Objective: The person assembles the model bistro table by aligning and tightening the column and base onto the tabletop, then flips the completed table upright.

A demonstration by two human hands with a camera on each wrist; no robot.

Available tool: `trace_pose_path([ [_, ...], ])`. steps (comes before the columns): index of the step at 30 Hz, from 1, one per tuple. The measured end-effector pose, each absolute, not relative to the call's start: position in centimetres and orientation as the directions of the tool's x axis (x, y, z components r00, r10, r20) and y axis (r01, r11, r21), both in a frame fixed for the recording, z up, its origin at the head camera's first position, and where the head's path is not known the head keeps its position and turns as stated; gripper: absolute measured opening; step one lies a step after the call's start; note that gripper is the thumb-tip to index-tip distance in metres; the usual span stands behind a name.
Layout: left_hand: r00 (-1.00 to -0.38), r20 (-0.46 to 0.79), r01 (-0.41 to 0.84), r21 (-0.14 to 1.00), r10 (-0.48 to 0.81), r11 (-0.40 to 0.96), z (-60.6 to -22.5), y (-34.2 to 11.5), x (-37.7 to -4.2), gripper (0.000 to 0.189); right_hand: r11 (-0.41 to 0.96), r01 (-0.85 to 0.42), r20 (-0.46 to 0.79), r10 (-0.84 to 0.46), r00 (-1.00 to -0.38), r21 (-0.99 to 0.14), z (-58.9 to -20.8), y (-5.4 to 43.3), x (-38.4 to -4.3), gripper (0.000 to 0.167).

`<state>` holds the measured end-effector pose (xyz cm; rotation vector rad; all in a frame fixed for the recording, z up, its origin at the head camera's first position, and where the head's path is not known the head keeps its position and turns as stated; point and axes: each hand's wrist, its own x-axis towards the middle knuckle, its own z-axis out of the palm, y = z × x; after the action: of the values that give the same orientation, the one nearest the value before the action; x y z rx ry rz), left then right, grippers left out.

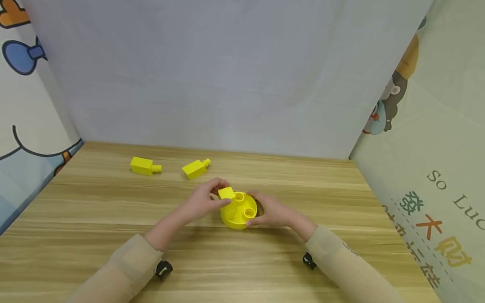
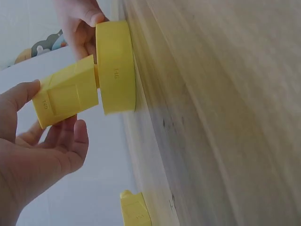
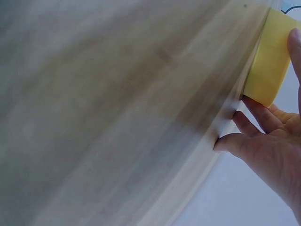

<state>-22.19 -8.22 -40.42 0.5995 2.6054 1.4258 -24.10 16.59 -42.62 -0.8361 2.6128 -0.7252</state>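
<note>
My left hand (image 1: pixel 202 201) pinches a yellow rectangular block (image 1: pixel 226 193) between thumb and fingers. It tilts a little over the round yellow base (image 1: pixel 233 225), and in the left wrist view the block (image 2: pixel 66 92) meets the base (image 2: pixel 115 70) at a narrow neck. Two round sockets show open on the base's top. From the right, my right hand (image 1: pixel 270 210) grips the base, thumb at the near rim and fingers around the far side. The base (image 3: pixel 267 59) stands flat on the table in the right wrist view.
Two more yellow blocks with ridged, screw-like necks, one at the left (image 1: pixel 142 166) and one nearer the middle (image 1: pixel 195 169), lie on the wooden table (image 1: pixel 189 261) farther back. A pale cloth backdrop (image 1: pixel 197 84) rises behind the table, with printed cloths at both sides.
</note>
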Motion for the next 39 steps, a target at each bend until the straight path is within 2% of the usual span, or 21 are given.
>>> trace_pose_path([
  [6, -0.819, 0.141, 0.432, 0.789, 0.556, 0.436, -40.3, -8.6, -22.6, 0.040, 0.708, -0.451, -0.140, -0.606, -0.783, -0.543, -42.6, 16.6, -24.0, 0.092],
  [9, -0.791, 0.134, 0.441, 0.801, 0.597, 0.405, -40.3, -8.7, -22.9, 0.040, 0.712, -0.453, -0.140, -0.604, -0.784, -0.536, -42.6, 16.6, -24.0, 0.093],
  [12, -0.787, 0.115, 0.424, 0.813, 0.606, 0.398, -40.2, -8.7, -23.1, 0.040, 0.713, -0.455, -0.138, -0.604, -0.785, -0.533, -42.6, 16.6, -24.0, 0.093],
  [18, -0.837, 0.089, 0.371, 0.817, 0.541, 0.440, -40.2, -8.3, -22.8, 0.050, 0.714, -0.450, -0.143, -0.603, -0.785, -0.537, -42.4, 16.5, -24.0, 0.093],
  [23, -0.929, 0.058, 0.256, 0.815, 0.367, 0.520, -40.5, -7.3, -22.2, 0.072, 0.716, -0.440, -0.153, -0.599, -0.786, -0.543, -42.3, 16.6, -24.0, 0.092],
  [26, -0.970, 0.032, 0.157, 0.838, 0.241, 0.522, -40.4, -6.5, -21.8, 0.078, 0.718, -0.439, -0.153, -0.597, -0.787, -0.540, -42.3, 16.6, -24.0, 0.092],
  [31, -0.993, 0.036, 0.088, 0.856, 0.113, 0.510, -40.3, -5.5, -21.5, 0.072, 0.715, -0.442, -0.152, -0.600, -0.785, -0.541, -42.4, 16.7, -23.9, 0.092],
  [39, -0.992, 0.061, 0.112, 0.843, 0.115, 0.526, -40.6, -5.2, -21.3, 0.055, 0.707, -0.449, -0.148, -0.609, -0.779, -0.546, -42.4, 16.7, -23.9, 0.092],
])
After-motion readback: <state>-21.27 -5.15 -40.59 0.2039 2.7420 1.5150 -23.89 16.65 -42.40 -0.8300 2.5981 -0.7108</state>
